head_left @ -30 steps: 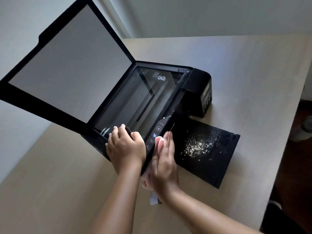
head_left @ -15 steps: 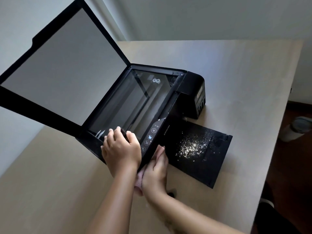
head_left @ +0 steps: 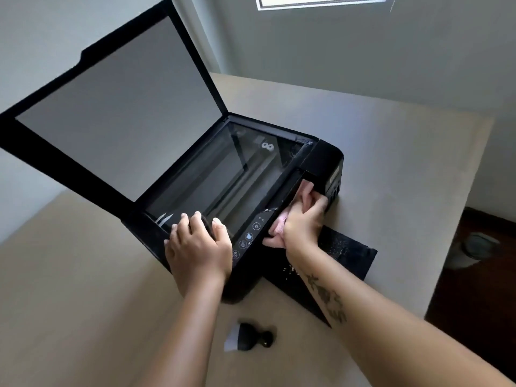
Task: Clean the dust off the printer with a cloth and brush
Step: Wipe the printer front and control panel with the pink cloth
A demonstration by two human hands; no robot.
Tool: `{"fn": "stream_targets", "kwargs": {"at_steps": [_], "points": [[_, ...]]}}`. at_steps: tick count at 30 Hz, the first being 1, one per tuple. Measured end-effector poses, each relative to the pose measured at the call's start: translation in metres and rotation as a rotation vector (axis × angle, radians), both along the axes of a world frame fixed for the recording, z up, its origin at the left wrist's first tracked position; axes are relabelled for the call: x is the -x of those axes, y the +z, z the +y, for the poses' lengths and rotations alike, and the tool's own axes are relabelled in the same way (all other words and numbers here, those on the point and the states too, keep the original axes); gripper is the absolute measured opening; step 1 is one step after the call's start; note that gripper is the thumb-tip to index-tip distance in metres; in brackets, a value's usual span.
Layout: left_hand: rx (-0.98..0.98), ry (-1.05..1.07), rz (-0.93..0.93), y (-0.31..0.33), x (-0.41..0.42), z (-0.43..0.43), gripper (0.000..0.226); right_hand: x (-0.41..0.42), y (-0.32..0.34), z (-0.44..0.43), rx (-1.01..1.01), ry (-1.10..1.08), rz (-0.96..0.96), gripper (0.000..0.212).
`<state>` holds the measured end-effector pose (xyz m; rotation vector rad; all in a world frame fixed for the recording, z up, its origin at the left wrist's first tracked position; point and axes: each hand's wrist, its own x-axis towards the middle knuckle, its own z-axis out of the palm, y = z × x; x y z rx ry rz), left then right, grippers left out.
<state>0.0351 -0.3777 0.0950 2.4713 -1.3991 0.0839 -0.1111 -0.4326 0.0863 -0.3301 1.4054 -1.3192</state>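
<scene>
A black printer (head_left: 321, 160) stands on the table with its scanner lid (head_left: 117, 107) raised and the glass bed showing. My left hand (head_left: 196, 241) grips the near front corner of the scanner bed. My right hand (head_left: 303, 219) presses a pink cloth (head_left: 279, 226) against the printer's front face, just right of the control panel. The output tray (head_left: 349, 250) sticks out below, with white dust specks partly hidden by my right forearm. A small black brush (head_left: 251, 336) with white bristles lies on the table between my arms.
The beige table (head_left: 391, 152) ends at the right, where dark floor and a round grey object (head_left: 480, 247) show below. A wall stands close behind and left of the raised lid.
My right hand with the cloth has slid from the near end of the printer's front to further along it, towards the ink tank side. The view tilted up; the brush now shows.
</scene>
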Motion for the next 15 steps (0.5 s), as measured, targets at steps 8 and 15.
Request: {"fn": "stream_targets", "kwargs": {"at_steps": [8, 15], "points": [[-0.01, 0.015, -0.013, -0.003, -0.001, -0.001, 0.067, -0.044, -0.024, 0.077, 0.166, 0.241, 0.308, 0.01], [-0.001, 0.032, -0.011, 0.003, -0.004, -0.005, 0.054, 0.035, -0.036, 0.079, 0.234, 0.707, 0.383, 0.023]]}}
